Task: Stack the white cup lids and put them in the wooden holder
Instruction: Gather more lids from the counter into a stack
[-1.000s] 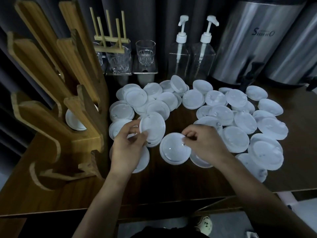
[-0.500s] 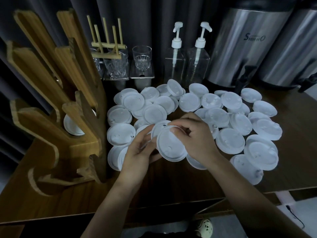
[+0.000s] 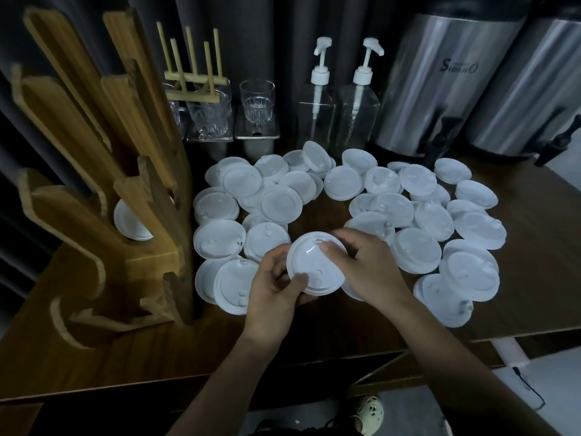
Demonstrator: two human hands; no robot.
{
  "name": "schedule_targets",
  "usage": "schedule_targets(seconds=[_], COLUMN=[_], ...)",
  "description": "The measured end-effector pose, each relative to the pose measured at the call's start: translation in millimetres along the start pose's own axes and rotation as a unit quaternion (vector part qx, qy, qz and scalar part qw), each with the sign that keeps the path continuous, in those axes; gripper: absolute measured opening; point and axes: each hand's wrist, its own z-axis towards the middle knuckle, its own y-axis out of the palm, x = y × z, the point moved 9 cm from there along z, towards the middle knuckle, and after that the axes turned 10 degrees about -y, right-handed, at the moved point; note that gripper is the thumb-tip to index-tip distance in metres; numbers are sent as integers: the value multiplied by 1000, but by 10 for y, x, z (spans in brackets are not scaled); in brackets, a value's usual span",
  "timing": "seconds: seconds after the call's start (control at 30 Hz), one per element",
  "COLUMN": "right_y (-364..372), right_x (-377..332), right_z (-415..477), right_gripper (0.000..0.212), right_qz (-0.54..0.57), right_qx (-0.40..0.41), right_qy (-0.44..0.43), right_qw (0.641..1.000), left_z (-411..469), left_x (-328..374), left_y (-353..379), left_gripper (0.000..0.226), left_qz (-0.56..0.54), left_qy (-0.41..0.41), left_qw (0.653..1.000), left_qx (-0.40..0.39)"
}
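The two white lids held apart a second ago have come together as one lid stack (image 3: 316, 267), raised just above the counter (image 3: 534, 278) near its front edge. The left hand (image 3: 273, 294) pinches its lower rim, thumb on top. The right hand (image 3: 372, 272) clamps the far side, thumb pressing the upper face. The job looks barely begun: a single stored lid (image 3: 132, 220) shows in the wooden holder (image 3: 78, 215), while dozens of loose lids (image 3: 418, 215) lie scattered and overlapping behind the hands.
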Motion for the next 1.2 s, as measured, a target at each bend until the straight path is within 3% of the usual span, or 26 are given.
schedule_targets(seconds=[0.2,0.37,0.67,0.97,1.2], right_y=[-94,-146,-103,-291,-742], right_x=[64,98,224,253,486], right_z=[-60,-127,-166,-213,-378], right_gripper=[20,23,18,17,19], right_qz=[66,68,59,38,-111], right_qx=[14,29,56,76,127], right_qy=[19,21,49,45,47], right_qw=[998,997,995,995,985], left_z=[56,114,89,120,200], left_x=[-18,-34,-42,-53,-85], left_y=[112,127,155,95,73], left_gripper=[32,15,25,22,19], left_qz=[15,69,95,95,81], left_qy=[3,20,36,39,51], left_qw=[999,997,993,995,995], left_qx=[-38,-20,-59,-15,13])
